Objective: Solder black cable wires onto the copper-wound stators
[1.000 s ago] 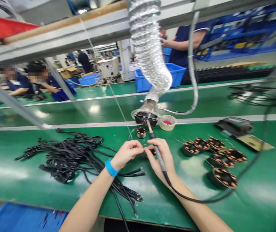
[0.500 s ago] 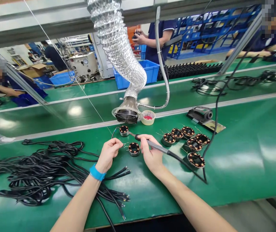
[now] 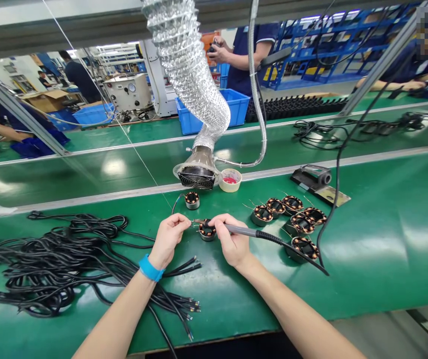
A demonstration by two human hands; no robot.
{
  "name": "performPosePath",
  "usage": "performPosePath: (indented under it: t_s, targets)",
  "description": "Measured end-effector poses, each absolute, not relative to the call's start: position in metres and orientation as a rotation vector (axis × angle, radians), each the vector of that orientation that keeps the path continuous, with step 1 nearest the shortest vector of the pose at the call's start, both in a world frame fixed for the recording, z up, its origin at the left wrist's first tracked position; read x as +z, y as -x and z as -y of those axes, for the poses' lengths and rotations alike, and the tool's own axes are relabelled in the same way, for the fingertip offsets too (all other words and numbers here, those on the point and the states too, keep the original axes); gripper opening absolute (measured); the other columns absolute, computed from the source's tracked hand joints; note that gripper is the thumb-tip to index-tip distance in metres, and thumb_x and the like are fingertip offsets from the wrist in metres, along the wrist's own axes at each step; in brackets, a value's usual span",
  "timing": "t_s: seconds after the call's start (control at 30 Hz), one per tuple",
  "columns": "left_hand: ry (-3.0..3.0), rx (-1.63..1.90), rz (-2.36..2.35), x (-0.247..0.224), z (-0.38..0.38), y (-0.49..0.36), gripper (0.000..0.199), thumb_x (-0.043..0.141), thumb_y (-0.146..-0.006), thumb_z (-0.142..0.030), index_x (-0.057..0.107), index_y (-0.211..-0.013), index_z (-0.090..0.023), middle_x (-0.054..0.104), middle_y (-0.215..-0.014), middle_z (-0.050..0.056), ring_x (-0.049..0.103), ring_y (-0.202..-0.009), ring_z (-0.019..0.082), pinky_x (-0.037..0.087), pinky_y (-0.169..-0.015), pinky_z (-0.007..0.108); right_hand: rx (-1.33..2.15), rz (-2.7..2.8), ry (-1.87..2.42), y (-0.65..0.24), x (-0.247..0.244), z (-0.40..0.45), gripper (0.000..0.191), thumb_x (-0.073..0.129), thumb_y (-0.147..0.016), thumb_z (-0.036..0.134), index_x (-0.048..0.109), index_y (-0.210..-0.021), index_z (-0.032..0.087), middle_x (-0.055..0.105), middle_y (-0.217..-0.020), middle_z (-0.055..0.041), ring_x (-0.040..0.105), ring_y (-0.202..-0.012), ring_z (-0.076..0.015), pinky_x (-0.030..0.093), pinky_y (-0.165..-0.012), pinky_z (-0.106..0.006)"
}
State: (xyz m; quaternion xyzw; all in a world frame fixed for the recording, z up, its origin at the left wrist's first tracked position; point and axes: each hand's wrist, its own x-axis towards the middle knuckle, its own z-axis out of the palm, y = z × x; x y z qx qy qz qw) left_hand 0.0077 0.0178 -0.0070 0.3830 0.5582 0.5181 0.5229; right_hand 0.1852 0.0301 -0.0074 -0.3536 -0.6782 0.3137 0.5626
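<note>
My right hand (image 3: 232, 239) grips a grey soldering iron (image 3: 242, 230) like a pen, its tip pointing left over a motor stator (image 3: 207, 233) with copper windings. My left hand (image 3: 169, 238), with a blue band at the wrist, is closed in a pinch on a thin wire (image 3: 193, 222) beside that stator. The iron's tip is at the wire, close to my left fingertips; whether they touch I cannot tell. Just behind stands another stator (image 3: 192, 200), with a dark lead running from it toward my left hand.
Black cables (image 3: 64, 264) lie heaped on the left. Several stators (image 3: 300, 224) are grouped on the right, before an iron stand (image 3: 313, 179). A fume extractor (image 3: 197, 174) hangs behind my hands, next to a tub with red contents (image 3: 230, 180). Co-workers are beyond the bench.
The soldering iron's tip has moved from the rear stator down and left to the wire by my left fingertips. My left hand keeps its pinch, nearly in place.
</note>
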Motion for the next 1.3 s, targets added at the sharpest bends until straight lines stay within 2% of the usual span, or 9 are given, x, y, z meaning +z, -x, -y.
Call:
performPosePath:
  t_s: [0.23, 0.5, 0.77, 1.3]
  targets:
    - [-0.939, 1.269, -1.366, -0.010, -0.019, -0.009, 0.025, 0.074, -0.071, -0.034, 0.059, -0.069, -0.015, 0.035, -0.052, -0.008, 0.022, -0.044, 0.003, 0.012, -0.041, 0.020, 0.723, 1.626, 0.825, -0.185, -0.005, -0.031, 0.025, 0.048, -0.095, 0.027, 0.066, -0.079, 0.020, 0.070, -0.073, -0.0012, 0.065, -0.067, -0.0153, 0.050, -0.064, -0.027]
    - [-0.963, 1.276, -1.382, -0.010, -0.018, -0.009, 0.025, 0.074, -0.072, -0.034, 0.059, -0.068, -0.015, 0.035, -0.053, -0.007, 0.023, -0.045, 0.004, 0.013, -0.042, 0.020, 0.797, 1.588, 0.821, -0.185, -0.004, -0.031, 0.025, 0.048, -0.093, 0.027, 0.066, -0.078, 0.020, 0.068, -0.070, -0.0002, 0.061, -0.060, -0.0137, 0.047, -0.059, -0.027]
    - [-0.940, 1.278, -1.379, -0.007, -0.017, -0.009, 0.025, 0.074, -0.071, -0.035, 0.058, -0.068, -0.015, 0.035, -0.052, -0.008, 0.023, -0.044, 0.004, 0.012, -0.042, 0.020, 0.809, 1.453, 0.835, -0.187, -0.013, -0.033, 0.026, 0.048, -0.095, 0.029, 0.067, -0.079, 0.020, 0.065, -0.070, -0.0008, 0.060, -0.063, -0.0146, 0.047, -0.061, -0.028]
    - [-0.901, 1.249, -1.358, -0.005, -0.017, -0.010, 0.027, 0.075, -0.068, -0.035, 0.057, -0.067, -0.015, 0.032, -0.052, -0.009, 0.020, -0.043, 0.003, 0.010, -0.042, 0.020, 0.809, 1.524, 0.842, -0.188, -0.009, -0.031, 0.028, 0.048, -0.094, 0.032, 0.067, -0.077, 0.020, 0.061, -0.063, 0.0000, 0.057, -0.057, -0.0148, 0.047, -0.058, -0.029]
